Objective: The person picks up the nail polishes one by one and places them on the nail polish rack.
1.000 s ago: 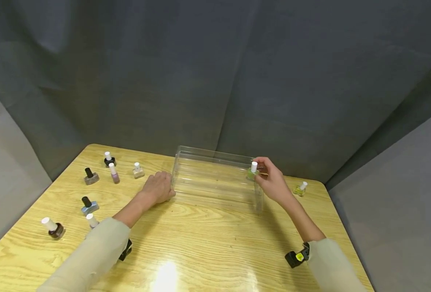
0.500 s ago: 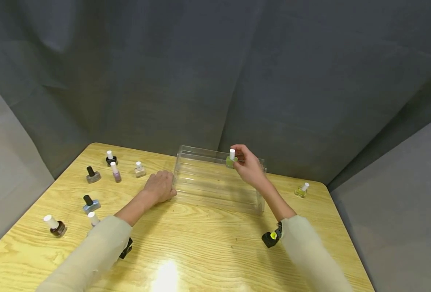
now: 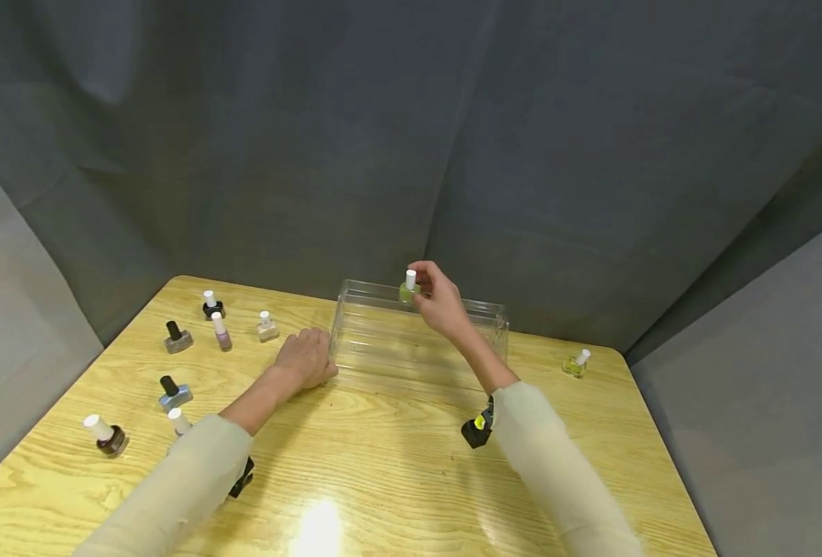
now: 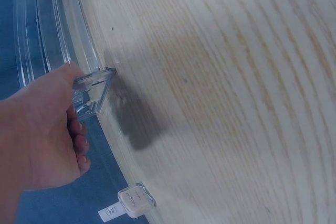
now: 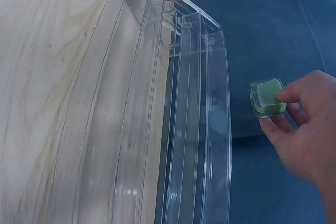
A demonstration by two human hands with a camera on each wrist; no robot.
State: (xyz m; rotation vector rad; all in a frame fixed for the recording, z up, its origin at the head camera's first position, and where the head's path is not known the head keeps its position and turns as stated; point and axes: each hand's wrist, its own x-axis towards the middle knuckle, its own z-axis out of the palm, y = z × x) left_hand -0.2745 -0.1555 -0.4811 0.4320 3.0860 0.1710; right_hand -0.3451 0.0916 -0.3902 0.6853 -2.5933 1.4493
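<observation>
My left hand [image 3: 304, 359] grips the left end of a clear stepped acrylic rack [image 3: 411, 340], its fingers curled by the side panel in the left wrist view. Between right thumb and fingers I pinch a green nail polish bottle [image 3: 409, 292] with a white cap, upright. That right hand [image 3: 441, 298] is over the back part of the rack in the head view. From the right wrist, the green bottle [image 5: 269, 98] shows its base, beside the rack's long tiers [image 5: 178, 129] and apart from them.
Several nail polish bottles stand on the left of the wooden table [image 3: 355, 464], among them a pale one [image 3: 268, 328], a lilac one [image 3: 222, 336] and a blue one [image 3: 176, 395]. A yellow one [image 3: 574, 365] stands at right. Dark curtain [image 3: 313, 155] hangs behind.
My right hand has carried the green nail polish bottle leftward and toward the back, from the rack's right end to above its back middle. My left hand keeps its grip on the rack.
</observation>
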